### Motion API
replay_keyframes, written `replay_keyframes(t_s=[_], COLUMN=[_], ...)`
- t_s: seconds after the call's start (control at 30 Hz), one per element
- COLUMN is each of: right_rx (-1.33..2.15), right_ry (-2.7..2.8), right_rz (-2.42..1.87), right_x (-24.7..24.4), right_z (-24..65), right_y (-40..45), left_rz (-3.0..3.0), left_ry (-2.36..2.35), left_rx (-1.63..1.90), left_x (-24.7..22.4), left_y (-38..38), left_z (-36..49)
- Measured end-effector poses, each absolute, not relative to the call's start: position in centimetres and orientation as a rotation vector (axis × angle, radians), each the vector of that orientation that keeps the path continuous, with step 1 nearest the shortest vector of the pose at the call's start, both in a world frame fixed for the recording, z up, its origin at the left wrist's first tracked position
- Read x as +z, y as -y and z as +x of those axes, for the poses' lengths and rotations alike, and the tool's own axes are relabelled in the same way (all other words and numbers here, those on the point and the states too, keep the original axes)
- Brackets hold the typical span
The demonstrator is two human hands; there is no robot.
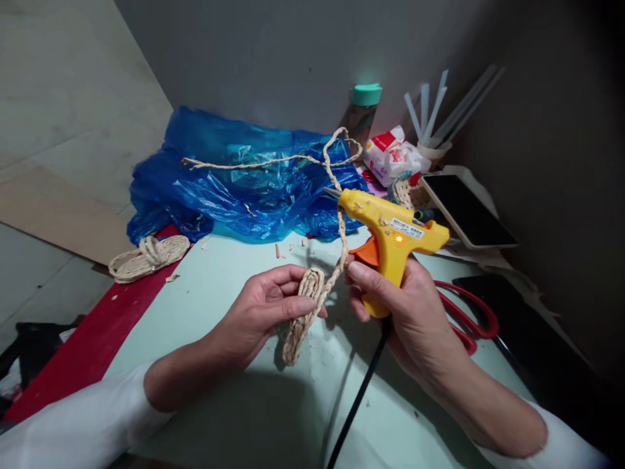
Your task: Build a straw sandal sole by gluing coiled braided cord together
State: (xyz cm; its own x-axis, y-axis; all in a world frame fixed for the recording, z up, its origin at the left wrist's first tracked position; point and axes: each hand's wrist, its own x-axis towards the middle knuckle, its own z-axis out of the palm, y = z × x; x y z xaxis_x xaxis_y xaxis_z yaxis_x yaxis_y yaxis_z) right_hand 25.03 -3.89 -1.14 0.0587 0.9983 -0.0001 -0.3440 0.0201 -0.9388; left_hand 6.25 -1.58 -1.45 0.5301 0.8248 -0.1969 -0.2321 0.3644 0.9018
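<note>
Your flat coil of braid (295,340) is on the near side of the blue bag (209,185), pinched between your left hand's (271,299) thumb and fingers. Its loose braid (342,241) climbs across the bag. Nearer you than the bag's right end, your right hand (415,312) has its fingers curled around the glue gun (393,238); whether they touch the braid, I cannot tell. You seem midway through gluing the winding; the next move likely calls for bringing the nozzle (333,193) to the seam.
</note>
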Motion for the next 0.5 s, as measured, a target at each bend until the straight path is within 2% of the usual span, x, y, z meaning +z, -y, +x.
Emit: replay_keyframes(t_s=[0.4, 0.5], right_rx=[1.020, 1.120], right_ry=[0.865, 0.948], right_rz=[-1.034, -1.010], right_x=[0.7, 1.4], right_z=[26.7, 26.5], right_y=[5.3, 6.2], left_rz=[1.202, 1.364], left_ry=[-1.002, -1.121], left_rx=[0.872, 0.980], left_x=[-0.4, -0.2], left_y=[1.1, 0.5], left_z=[5.4, 4.9])
